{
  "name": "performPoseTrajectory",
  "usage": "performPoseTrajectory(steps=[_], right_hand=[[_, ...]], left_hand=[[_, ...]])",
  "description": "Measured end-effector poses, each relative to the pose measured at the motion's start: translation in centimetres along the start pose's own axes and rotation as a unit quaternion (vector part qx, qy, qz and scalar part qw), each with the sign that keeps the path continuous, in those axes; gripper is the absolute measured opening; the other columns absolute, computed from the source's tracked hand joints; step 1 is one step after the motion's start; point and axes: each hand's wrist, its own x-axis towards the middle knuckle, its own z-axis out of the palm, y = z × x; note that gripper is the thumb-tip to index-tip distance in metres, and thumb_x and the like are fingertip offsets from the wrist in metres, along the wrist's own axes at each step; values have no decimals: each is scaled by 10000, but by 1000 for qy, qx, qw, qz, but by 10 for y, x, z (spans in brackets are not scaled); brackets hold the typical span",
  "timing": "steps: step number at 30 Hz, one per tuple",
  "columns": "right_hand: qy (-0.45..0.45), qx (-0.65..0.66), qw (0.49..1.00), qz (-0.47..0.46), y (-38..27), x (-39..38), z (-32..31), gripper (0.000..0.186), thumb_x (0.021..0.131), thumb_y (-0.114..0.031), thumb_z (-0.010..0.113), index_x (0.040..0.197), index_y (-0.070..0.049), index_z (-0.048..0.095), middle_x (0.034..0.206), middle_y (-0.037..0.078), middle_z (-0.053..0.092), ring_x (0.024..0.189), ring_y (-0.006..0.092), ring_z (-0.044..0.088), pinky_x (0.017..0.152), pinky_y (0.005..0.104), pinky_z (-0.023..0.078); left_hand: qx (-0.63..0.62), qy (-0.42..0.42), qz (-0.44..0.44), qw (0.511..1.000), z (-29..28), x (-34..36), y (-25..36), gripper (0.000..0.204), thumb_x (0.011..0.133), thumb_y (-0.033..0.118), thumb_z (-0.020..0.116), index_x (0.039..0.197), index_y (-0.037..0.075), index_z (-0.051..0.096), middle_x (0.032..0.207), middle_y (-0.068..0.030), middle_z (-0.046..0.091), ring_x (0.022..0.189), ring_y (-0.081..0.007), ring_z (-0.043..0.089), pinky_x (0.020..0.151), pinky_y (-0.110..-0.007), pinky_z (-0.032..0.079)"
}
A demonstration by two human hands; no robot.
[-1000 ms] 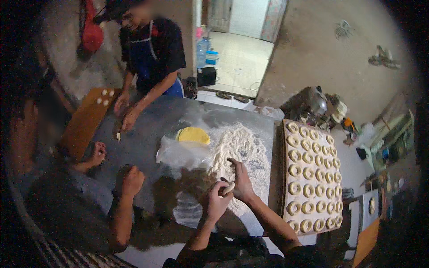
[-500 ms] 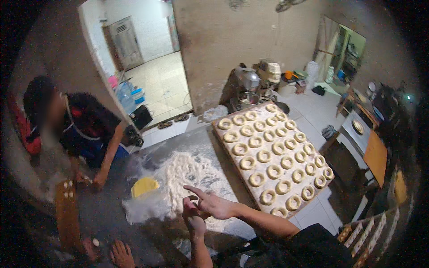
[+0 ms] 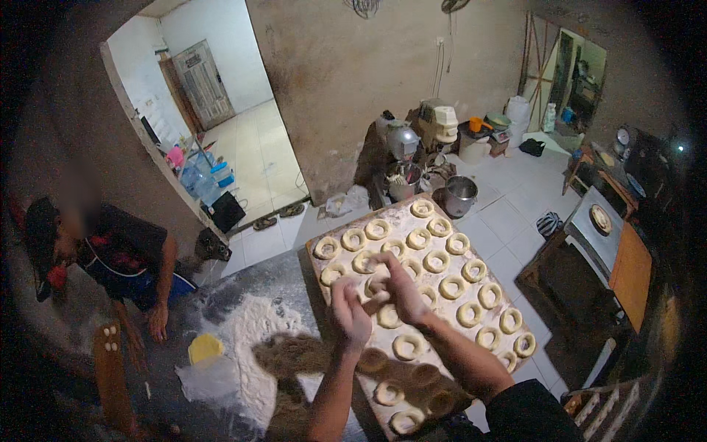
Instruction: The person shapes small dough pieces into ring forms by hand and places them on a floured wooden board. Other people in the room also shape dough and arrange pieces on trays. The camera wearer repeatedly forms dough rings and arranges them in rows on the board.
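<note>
My left hand (image 3: 350, 317) and my right hand (image 3: 403, 291) are raised close together above a floured board (image 3: 440, 356) with rows of dough rings (image 3: 469, 314). The fingers of both are curled inward and nearly meet. Something pale shows between them, but I cannot make out whether it is dough in my grip or a ring on the board behind. Shadows of my arms fall across the near rings and the flour. Left of the board, loose white flour (image 3: 247, 353) is spread on the dark table (image 3: 283, 276).
A yellow round piece (image 3: 205, 348) lies by a clear plastic sheet (image 3: 210, 381). At the left, a co-worker (image 3: 132, 258) leans over a brown board (image 3: 110, 376) with small dough pieces. Mixers (image 3: 438, 121) and a metal pot (image 3: 461, 193) stand beyond the dough board.
My hands have moved from over the flour to over the dough rings, and the view has shifted right. The co-worker's near hand has opened. Another pair of hands at the lower left is gone from view.
</note>
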Motion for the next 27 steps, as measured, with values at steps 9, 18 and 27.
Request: performPoseTrajectory(steps=[9,18,27], right_hand=[[107,201,973,-34,60,85,-164,347,929,-337,425,1207,-131,401,793,58,528,527,132,507,486,272,453],[137,306,942,-21,74,106,-240,624,921,-593,329,1313,-107,356,942,146,611,715,243,631,669,358,499],[157,-181,954,179,115,180,-234,938,809,-641,500,1386,24,176,1023,307,578,924,380,609,789,405,477]], left_hand=[[87,-87,-3,992,146,110,-7,196,963,213,385,1012,66,504,796,-204,602,785,-408,603,617,-439,447],[57,-51,12,997,211,147,-48,205,970,207,382,937,43,501,805,-192,603,817,-404,602,675,-427,459],[400,-74,-161,899,223,189,-120,555,947,424,329,1294,-6,384,1301,-262,434,1200,-482,383,966,-586,273]])
